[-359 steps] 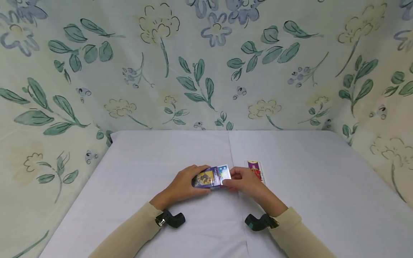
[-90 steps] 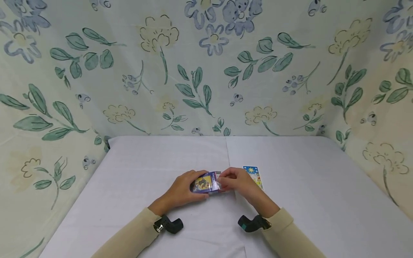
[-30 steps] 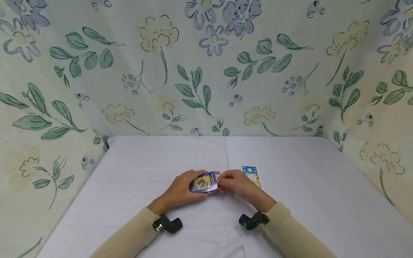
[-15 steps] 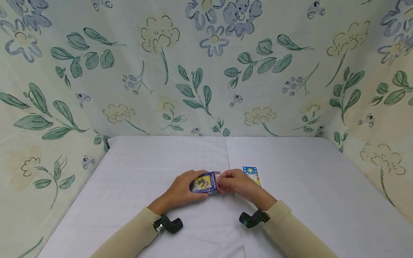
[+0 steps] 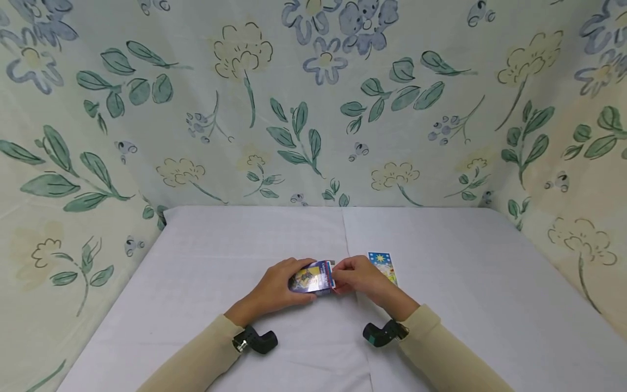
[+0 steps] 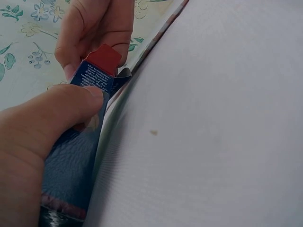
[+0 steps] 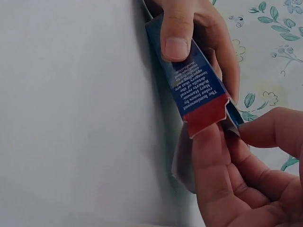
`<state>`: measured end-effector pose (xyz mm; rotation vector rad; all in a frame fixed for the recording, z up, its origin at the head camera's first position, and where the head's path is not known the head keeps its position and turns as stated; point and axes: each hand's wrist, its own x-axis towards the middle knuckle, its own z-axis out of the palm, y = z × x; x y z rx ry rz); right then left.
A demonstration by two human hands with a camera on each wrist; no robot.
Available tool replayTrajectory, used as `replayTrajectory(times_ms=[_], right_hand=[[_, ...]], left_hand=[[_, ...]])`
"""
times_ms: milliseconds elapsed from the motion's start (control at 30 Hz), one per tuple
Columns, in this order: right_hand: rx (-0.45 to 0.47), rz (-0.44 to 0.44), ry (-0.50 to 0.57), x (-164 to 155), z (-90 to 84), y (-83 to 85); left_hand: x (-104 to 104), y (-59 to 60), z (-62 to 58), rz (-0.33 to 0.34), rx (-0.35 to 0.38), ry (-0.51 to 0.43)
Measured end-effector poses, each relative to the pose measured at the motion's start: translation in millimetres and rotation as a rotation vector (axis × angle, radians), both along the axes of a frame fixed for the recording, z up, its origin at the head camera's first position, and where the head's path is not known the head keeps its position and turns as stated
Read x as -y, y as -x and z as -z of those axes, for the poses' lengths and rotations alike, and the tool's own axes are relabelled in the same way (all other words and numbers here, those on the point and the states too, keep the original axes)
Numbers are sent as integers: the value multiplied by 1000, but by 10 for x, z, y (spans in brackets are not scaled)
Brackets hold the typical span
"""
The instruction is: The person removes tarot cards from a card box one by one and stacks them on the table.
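Two sleeved forearms enter from the bottom of the head view, each with a dark wrist camera [image 5: 258, 341] strapped on. Just beyond them, slightly below the centre of the frame, both hands meet on a small blue card box [image 5: 312, 277] held just above the white table [image 5: 470, 305]. Curled round the box's left part is the left hand [image 5: 274, 287]; in the right wrist view its thumb [image 7: 177, 33] presses flat on the printed blue face. At the box's right end the right hand [image 5: 360, 277] pinches the red end flap [image 7: 204, 115], thumb under it and fingers bent beside the open mouth. The left wrist view shows that same red flap [image 6: 103, 57] at the upper left, gripped by the right hand's fingertips. Immediately right of the right hand, a stack of cards [image 5: 383, 264] lies face up on the table, a blue starred picture on top. Beyond the table's far edge hangs a floral curtain [image 5: 313, 109], filling the upper half of the frame.
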<state>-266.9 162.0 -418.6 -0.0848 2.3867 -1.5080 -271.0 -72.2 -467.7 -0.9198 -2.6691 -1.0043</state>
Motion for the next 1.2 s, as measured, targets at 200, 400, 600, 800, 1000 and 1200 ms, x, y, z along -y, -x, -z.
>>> replayTrajectory(times_ms=[200,400,600,800,1000,1200], right_hand=[[1,19,-2,-11,-19,-1],[31,-2,32,-34,-43,-4],[26,-26,45,-49,-48,-27],[20,-23,50,-62,-44,-33],[36,0,41,-78,-48,-45],[52,25,64,-80,-43,-55]], left_hand=[[3,-13,-22,-4,2,2],[3,-16,-32,-6,0,-1],[-3,-12,-27,-1,0,-5],[-10,-15,-23,-3,10,3],[-14,-24,-24,-6,17,-4],[-13,-28,-22,-12,35,-2]])
